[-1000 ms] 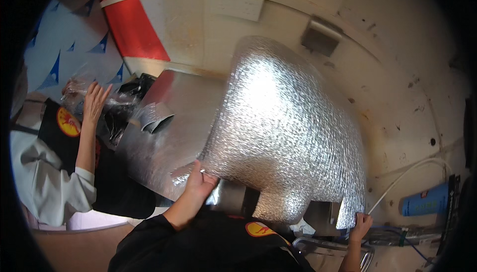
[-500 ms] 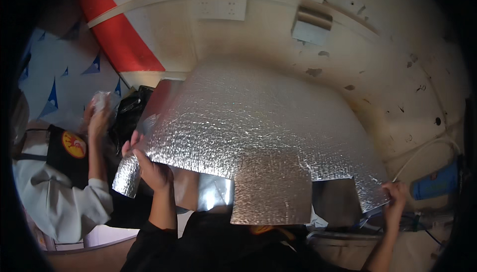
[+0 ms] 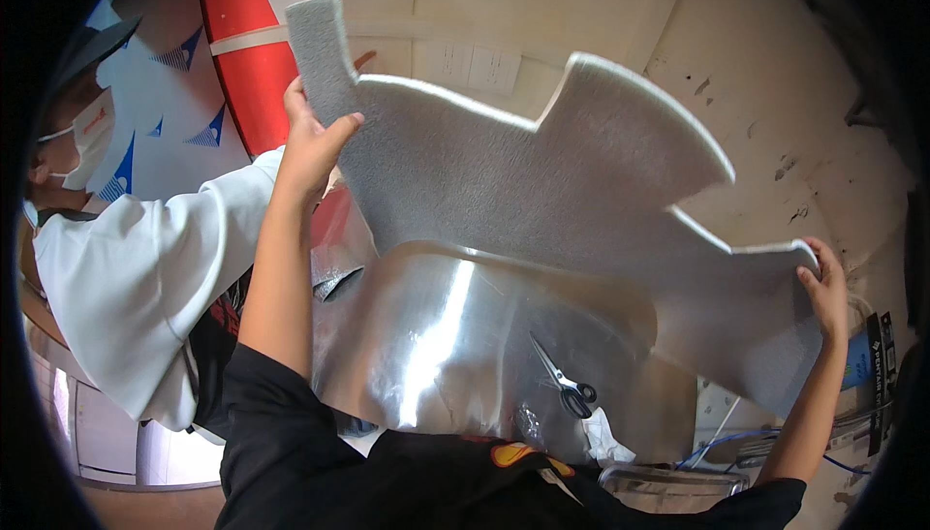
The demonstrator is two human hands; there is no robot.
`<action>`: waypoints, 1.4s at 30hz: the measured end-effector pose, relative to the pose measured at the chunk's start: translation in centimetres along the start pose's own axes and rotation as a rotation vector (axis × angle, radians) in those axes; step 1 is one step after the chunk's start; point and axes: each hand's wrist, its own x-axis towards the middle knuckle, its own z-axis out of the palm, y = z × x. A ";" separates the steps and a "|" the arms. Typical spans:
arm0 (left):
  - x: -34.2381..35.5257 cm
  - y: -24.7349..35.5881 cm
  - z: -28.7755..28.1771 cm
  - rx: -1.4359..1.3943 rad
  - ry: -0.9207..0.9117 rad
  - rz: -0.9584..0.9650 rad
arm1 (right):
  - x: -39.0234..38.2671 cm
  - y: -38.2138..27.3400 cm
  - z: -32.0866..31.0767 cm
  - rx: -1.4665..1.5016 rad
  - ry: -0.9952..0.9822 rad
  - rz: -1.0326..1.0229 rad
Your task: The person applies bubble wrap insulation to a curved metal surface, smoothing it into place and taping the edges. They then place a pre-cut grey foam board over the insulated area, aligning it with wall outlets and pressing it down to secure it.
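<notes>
A large grey foam insulation sheet (image 3: 484, 181) with notches cut into its edge is held up in front of me. Its notched edge points upward, and the dull grey face shows. My left hand (image 3: 315, 142) grips it at the upper left, thumb on the near face, below a narrow upright tab. At the right end, my right hand (image 3: 825, 283) pinches the corner. Below the sheet, black-handled scissors (image 3: 564, 380) lie partly spread on a shiny metal tabletop (image 3: 387, 336). A crumpled white tissue (image 3: 605, 440) is close to their handles.
At my left stands a co-worker in a white sleeve (image 3: 145, 288), reaching behind my left arm. A silvery foil piece (image 3: 339, 278) lies at the table's left. A metal rack (image 3: 673, 482) and blue cable (image 3: 722, 445) are at the lower right. The wall (image 3: 775, 123) rises behind.
Both hands have raised the sheet and tipped it over, from notched edge toward me to notched edge up. Its foil face gave way to grey, uncovering tabletop and scissors. The co-worker's arm moved inward.
</notes>
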 end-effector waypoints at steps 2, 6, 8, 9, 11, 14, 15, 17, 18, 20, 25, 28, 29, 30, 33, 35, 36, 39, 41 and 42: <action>2.0 -0.1 -0.4 -0.050 -0.054 -0.028 | 0.9 -0.6 -1.7 0.054 0.010 0.055; 5.0 0.1 0.3 -0.136 -0.201 -0.027 | 2.6 -0.4 -3.2 -0.129 0.052 -0.015; 6.4 0.5 0.7 -0.082 -0.165 0.016 | 3.2 -0.8 -3.8 -0.296 0.036 0.030; 7.1 1.0 0.4 -0.040 -0.160 0.022 | 3.7 -0.4 -4.1 -0.322 0.062 0.022; 7.9 1.6 0.8 -0.043 -0.147 0.055 | 4.0 0.2 -4.6 -0.581 0.225 -0.154; 8.2 2.8 1.1 0.116 -0.123 0.087 | 4.9 0.9 -5.6 -0.787 0.381 -0.182; 9.5 2.1 0.4 0.270 -0.120 0.121 | 5.5 0.8 -6.1 -0.805 0.415 -0.157; 9.6 3.2 0.3 0.241 -0.133 0.030 | 6.0 0.4 -5.8 -0.739 0.482 -0.064; 9.5 3.8 0.4 0.222 -0.140 -0.017 | 6.5 0.2 -6.3 -0.843 0.465 0.011; 9.1 5.0 1.0 0.161 -0.114 -0.031 | 7.1 0.3 -7.6 -0.963 0.551 -0.027; 10.7 4.6 -0.9 -0.039 -0.167 0.002 | 8.5 0.4 -8.0 -0.675 0.561 0.028; 11.8 3.6 -2.6 -0.054 -0.186 0.055 | 9.5 0.7 -9.5 -0.834 0.674 -0.412; 11.6 3.7 -2.4 -0.044 -0.192 0.071 | 9.6 0.7 -9.7 -0.907 0.695 -0.583; 11.3 3.8 -2.3 -0.035 -0.199 0.086 | 9.5 0.7 -9.8 -0.836 0.638 -0.499; 10.3 4.7 -1.4 0.024 -0.182 0.073 | 8.9 -0.2 -5.8 -0.685 0.479 -0.206; 10.5 4.2 -1.6 0.046 -0.182 0.050 | 9.0 0.1 -7.0 -0.747 0.533 -0.279; 10.4 3.7 -1.5 0.034 -0.176 0.041 | 9.1 0.0 -7.4 -0.778 0.559 -0.316; 9.9 3.9 -1.2 0.088 -0.180 0.030 | 9.0 1.1 -6.3 -0.740 0.564 -0.378; 10.2 3.6 -1.2 0.071 -0.150 0.006 | 9.0 0.8 -6.2 -0.753 0.573 -0.388; 10.4 3.4 -1.2 0.062 -0.136 -0.006 | 9.1 0.6 -6.1 -0.755 0.582 -0.401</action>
